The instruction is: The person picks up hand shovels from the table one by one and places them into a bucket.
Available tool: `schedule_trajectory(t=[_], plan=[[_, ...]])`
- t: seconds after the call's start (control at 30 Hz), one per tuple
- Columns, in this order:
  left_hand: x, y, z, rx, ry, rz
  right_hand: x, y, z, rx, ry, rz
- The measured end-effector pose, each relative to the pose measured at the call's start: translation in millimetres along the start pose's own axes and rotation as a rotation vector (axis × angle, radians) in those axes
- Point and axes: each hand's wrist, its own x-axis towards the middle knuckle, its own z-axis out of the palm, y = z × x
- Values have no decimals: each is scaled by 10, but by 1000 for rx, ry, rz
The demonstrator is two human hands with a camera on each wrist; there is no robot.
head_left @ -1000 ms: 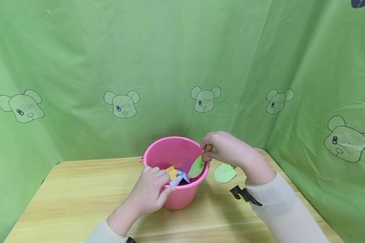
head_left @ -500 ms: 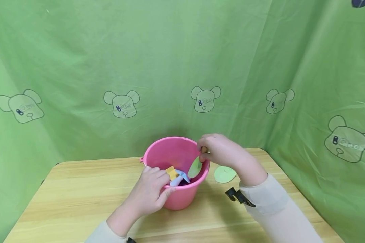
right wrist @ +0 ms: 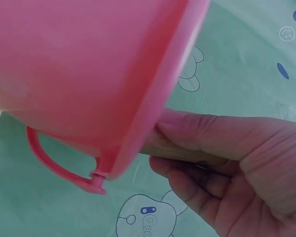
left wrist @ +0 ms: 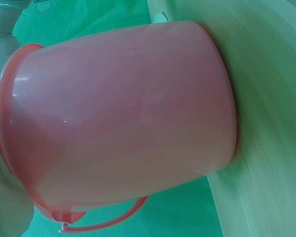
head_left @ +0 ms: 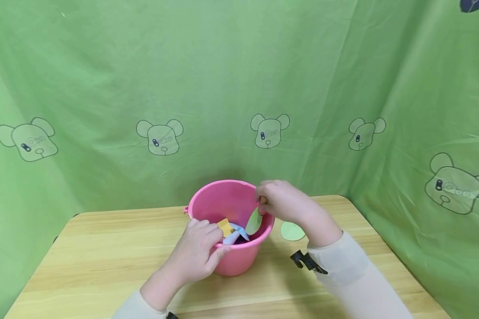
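Note:
A pink bucket (head_left: 236, 261) stands upright on the wooden table. My left hand (head_left: 195, 248) grips its near rim, with the thumb outside. Over the right side of the rim, my right hand (head_left: 285, 204) pinches the wooden handle of a small toy shovel (head_left: 254, 222). Its green blade points down inside the bucket. In the right wrist view, thumb and fingers close round the wooden handle (right wrist: 175, 152); the bucket wall hides the blade. Inside the bucket lie a yellow piece (head_left: 225, 227) and a light-blue piece (head_left: 241, 231), their lower parts hidden.
A flat light-green piece (head_left: 292, 231) lies on the table (head_left: 104, 257) right of the bucket, partly covered by my right forearm. The bucket's bail handle (left wrist: 111, 223) hangs down behind. Green cloth (head_left: 215, 79) with bear prints surrounds the table's back and sides.
My right hand has moved left and slightly down, carrying the shovel a little further into the bucket. My left hand keeps its place on the rim.

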Motion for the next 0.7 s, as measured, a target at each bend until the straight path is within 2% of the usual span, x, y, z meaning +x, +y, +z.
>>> schedule_trajectory(t=[0.23,0.47,0.7], plan=[[1,-5,0,4,-6,-1,29,-2,104,-28,23,-11],[-5,0,-5,-17,-39,-33,73,-2,219,-61,38,-33],[-5,5,-6,-18,-30,-30,102,6,295,-60,45,-71]])
